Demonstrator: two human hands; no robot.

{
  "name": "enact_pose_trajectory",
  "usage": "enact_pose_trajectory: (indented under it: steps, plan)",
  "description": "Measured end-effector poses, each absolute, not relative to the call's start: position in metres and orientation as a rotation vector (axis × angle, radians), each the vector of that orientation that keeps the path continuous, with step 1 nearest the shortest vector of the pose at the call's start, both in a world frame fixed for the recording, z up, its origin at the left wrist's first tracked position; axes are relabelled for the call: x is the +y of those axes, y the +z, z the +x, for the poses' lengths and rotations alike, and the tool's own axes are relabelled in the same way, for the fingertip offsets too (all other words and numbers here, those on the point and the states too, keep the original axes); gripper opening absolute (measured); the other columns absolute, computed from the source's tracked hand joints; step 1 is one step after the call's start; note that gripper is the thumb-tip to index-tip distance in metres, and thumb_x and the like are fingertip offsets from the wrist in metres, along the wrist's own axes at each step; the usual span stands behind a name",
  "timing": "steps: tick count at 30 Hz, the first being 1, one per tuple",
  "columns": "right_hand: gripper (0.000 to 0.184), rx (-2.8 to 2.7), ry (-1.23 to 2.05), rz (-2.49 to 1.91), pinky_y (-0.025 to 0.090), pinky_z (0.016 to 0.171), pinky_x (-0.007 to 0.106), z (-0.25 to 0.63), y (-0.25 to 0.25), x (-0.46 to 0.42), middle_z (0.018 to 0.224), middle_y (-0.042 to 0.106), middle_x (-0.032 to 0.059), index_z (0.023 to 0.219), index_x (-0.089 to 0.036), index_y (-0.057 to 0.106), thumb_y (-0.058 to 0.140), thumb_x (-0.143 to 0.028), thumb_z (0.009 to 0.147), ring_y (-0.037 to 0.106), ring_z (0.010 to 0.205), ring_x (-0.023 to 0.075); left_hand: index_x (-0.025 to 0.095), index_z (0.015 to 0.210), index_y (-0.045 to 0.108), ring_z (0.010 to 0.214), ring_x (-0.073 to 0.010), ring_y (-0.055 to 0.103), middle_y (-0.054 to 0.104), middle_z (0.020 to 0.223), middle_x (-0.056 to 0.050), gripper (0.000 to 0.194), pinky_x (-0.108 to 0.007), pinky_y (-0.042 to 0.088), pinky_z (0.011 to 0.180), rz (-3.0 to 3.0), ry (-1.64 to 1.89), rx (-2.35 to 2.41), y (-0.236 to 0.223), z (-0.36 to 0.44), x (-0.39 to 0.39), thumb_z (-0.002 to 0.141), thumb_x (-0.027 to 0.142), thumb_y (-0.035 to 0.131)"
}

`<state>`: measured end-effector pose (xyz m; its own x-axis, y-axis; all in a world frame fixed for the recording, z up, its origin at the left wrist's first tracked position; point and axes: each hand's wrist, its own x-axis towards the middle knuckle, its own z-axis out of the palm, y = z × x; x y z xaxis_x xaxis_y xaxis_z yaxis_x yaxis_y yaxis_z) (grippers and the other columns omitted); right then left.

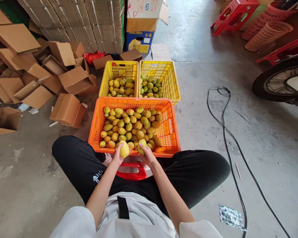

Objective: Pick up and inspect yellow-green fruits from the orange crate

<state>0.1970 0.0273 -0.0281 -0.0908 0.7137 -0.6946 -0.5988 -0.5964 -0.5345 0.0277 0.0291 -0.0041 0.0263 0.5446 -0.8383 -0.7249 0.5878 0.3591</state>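
My left hand [118, 156] is closed around a yellow lemon [124, 149], which shows on its right side. In my right hand [147, 155] is a greener lemon [141, 146], gripped with the thumb over it. Both hands are side by side at the near edge of an orange plastic crate [172, 132]. Many yellow-green lemons [129, 127] fill most of that crate, leaving its right end bare. Behind it are two yellow crates: the left one [103, 79] holds yellowish lemons [121, 86], the right one [175, 82] greener ones [151, 85].
Loose cardboard boxes [74, 79] lie heaped at the left, before stacked flat cardboard [89, 26]. A black cable [224, 129] loops over the floor at the right. Beyond it are a motorbike wheel [278, 82] and a red stool [234, 15]. Another red stool [136, 175] is between my legs.
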Motion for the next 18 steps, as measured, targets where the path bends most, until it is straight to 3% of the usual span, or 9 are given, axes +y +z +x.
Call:
enact_pose_trajectory:
  steps: [4,8,14,18]
  plan:
    - [0.043,-0.088,1.863,-1.162,0.061,0.062,0.030,0.1974,-0.0257,0.0284,0.086,0.075,0.0011,0.093,-0.025,0.067,0.093,-0.046,0.065,0.074,0.085,0.0223,0.017,0.097,0.068,0.093,-0.0296,0.078,0.074,0.082,-0.008,0.020,-0.042,0.065,0.083,-0.275,1.074,1.162,-0.0057,0.0276,0.0298,0.090,0.034,0.063]
    - [0.046,-0.053,1.874,-1.038,0.066,0.080,0.044,0.1963,-0.0230,0.0298,0.096,0.077,0.0048,0.091,-0.026,0.064,0.093,-0.046,0.062,0.076,0.101,0.0303,0.015,0.100,0.069,0.101,-0.0289,0.077,0.077,0.090,-0.009,0.016,-0.044,0.064,0.091,-0.291,1.095,1.135,-0.0062,0.0298,0.0298,0.092,0.027,0.062]
    - [0.049,-0.074,1.768,-1.131,0.066,0.078,0.040,0.1955,-0.0221,0.0297,0.084,0.073,-0.0029,0.088,-0.026,0.060,0.097,-0.038,0.059,0.074,0.080,0.0206,0.020,0.105,0.071,0.103,-0.0234,0.074,0.078,0.107,-0.007,0.024,-0.046,0.059,0.105,-0.242,1.188,1.068,-0.0069,0.0273,0.0275,0.084,0.027,0.079]
    - [0.047,-0.032,1.735,-1.117,0.065,0.075,0.038,0.1988,-0.0211,0.0305,0.084,0.073,-0.0033,0.090,-0.027,0.061,0.095,-0.036,0.058,0.071,0.075,0.0188,0.019,0.103,0.070,0.103,-0.0245,0.074,0.076,0.105,-0.007,0.026,-0.049,0.059,0.106,-0.230,1.146,1.100,-0.0069,0.0251,0.0269,0.081,0.026,0.081]
